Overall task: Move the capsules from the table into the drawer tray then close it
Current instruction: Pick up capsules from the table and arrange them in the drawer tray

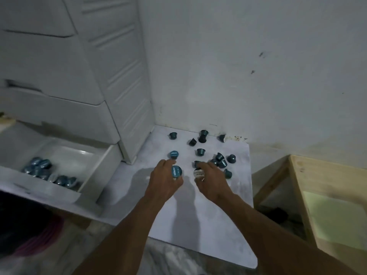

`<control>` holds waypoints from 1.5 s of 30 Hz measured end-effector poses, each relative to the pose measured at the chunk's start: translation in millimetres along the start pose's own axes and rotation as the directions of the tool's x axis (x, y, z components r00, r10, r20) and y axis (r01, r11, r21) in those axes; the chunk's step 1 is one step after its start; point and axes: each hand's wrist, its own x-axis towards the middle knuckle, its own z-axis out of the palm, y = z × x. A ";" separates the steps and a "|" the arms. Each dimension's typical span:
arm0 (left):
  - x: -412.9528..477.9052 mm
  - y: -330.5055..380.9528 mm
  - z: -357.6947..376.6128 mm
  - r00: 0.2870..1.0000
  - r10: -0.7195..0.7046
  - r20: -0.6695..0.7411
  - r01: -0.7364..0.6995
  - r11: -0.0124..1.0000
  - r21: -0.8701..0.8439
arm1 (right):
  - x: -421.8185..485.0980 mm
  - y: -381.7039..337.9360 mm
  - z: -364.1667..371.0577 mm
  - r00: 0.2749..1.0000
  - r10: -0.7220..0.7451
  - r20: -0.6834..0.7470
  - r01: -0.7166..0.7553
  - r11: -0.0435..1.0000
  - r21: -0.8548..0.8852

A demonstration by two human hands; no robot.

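Blue capsules (200, 151) scattered over the far half of the white tabletop (198, 225), most near the back edge and far right corner. More lying already in the open drawer tray (95, 165) off the left edge. Still the picking-up step, it seems, with many left to move.

Left hand (164, 181) low over the middle of the tabletop, fingers curled around one blue-lidded capsule (176, 172), fingertip near another blue-lidded one (174, 154). Right hand (211, 180) just beside, fingers bent around a white-lidded capsule (198, 173), tips reaching into the right-hand cluster (220, 161).

Next, probably: gather a few more, carry left, drop into tray. Drawer to push shut only after the last one.
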 end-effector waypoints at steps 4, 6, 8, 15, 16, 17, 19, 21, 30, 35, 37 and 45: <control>-18.7 -27.2 -51.2 0.998 0.035 -0.057 -0.034 0.999 0.023 | -0.6 -53.7 10.0 0.998 -0.058 -0.024 0.058 0.998 0.021; -30.0 -43.0 -79.6 0.997 0.027 -0.079 -0.025 0.999 0.020 | -3.3 -84.3 18.7 0.994 -0.080 -0.070 0.084 0.996 0.043; -41.0 -62.4 -108.9 0.992 0.028 -0.121 -0.026 0.999 0.020 | -7.8 -116.7 29.9 0.988 -0.113 -0.101 0.120 0.991 0.066; -71.3 -124.5 -206.5 0.962 0.030 -0.270 -0.008 0.996 0.085 | -18.1 -232.4 68.6 0.952 -0.267 -0.148 0.283 0.954 0.097; -73.3 -131.4 -216.5 0.961 0.027 -0.277 -0.002 0.996 0.092 | -18.1 -245.7 73.0 0.950 -0.276 -0.146 0.292 0.951 0.103; -73.6 -135.6 -222.7 0.960 0.020 -0.281 0.007 0.995 0.095 | -17.3 -254.2 76.1 0.948 -0.287 -0.141 0.302 0.948 0.103; -73.6 -147.5 -238.3 0.952 0.004 -0.306 0.025 0.996 0.090 | -12.6 -273.8 85.5 0.937 -0.324 -0.131 0.337 0.937 0.091; -70.7 -158.6 -250.9 0.946 -0.018 -0.324 0.050 0.995 0.092 | -3.0 -289.3 93.9 0.931 -0.345 -0.123 0.356 0.931 0.084; -17.3 -223.6 -283.6 0.958 -0.126 -0.257 0.162 0.979 0.122 | 77.9 -331.1 144.5 0.929 -0.364 -0.062 0.369 0.925 0.091; 40.7 -254.9 -303.4 0.970 -0.174 -0.167 0.203 0.963 0.175 | 134.5 -343.2 181.3 0.939 -0.344 0.003 0.341 0.933 0.117; 62.6 -265.2 -309.9 0.973 -0.190 -0.129 0.213 0.957 0.197 | 155.5 -345.6 193.7 0.944 -0.330 0.028 0.324 0.938 0.121; 121.4 -316.2 -318.0 0.984 -0.155 0.088 0.115 0.930 0.350 | 202.1 -351.6 241.2 0.956 -0.264 0.127 0.253 0.963 0.094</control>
